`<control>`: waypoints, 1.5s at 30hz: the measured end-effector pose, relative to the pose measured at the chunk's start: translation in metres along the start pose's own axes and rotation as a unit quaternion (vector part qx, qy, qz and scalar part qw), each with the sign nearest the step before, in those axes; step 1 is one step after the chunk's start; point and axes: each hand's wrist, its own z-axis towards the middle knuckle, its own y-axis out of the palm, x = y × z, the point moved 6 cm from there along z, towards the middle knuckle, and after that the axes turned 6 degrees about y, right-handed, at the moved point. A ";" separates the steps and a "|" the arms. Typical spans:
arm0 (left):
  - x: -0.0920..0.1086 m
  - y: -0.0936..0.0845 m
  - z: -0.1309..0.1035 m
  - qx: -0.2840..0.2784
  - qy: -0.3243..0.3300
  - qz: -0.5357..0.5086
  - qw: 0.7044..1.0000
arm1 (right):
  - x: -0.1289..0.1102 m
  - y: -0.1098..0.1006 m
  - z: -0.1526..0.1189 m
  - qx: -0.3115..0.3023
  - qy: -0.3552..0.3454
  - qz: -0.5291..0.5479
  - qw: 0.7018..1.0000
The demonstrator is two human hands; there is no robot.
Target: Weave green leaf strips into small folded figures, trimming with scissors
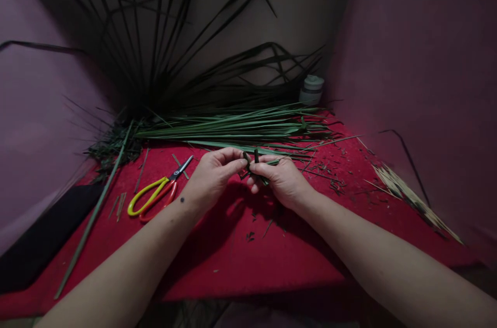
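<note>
Above the middle of the red cloth, my left hand point(219, 173) and my right hand point(281, 175) meet around a small piece of folded dark green leaf strips point(256, 157). Thumb and fingers of each hand pinch it, and short strip ends stick out on top and to the right. The exact fold is partly hidden by my fingers. Scissors point(165, 188) with one yellow and one red handle lie left of my left hand, blades pointing away. Behind my hands stretches a pile of long green leaf strips point(233, 129).
A large palm frond point(155, 74) fans up against the wall. A white container point(311, 89) stands at the back right. Pale thin sticks point(415, 201) lie bundled at the right. Leaf scraps point(330, 167) litter the red cloth point(303, 266). A long stalk point(97, 209) and a black object point(50, 235) lie left.
</note>
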 end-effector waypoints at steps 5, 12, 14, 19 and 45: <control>0.003 0.000 -0.001 -0.016 -0.015 -0.015 1.000 | 0.000 0.003 0.000 -0.020 0.018 -0.006 1.000; 0.006 0.000 0.001 -0.052 -0.003 -0.014 0.999 | 0.001 0.004 -0.001 -0.050 0.018 -0.010 0.999; 0.007 0.000 0.001 -0.052 0.003 -0.009 0.999 | 0.001 0.004 -0.001 -0.058 0.020 -0.009 0.998; 0.007 -0.002 0.002 -0.058 0.012 0.007 0.998 | 0.001 0.007 -0.002 -0.075 0.026 -0.009 0.997; 0.014 -0.013 -0.003 -0.054 -0.049 0.163 0.984 | -0.009 0.005 -0.009 0.021 -0.034 -0.197 0.980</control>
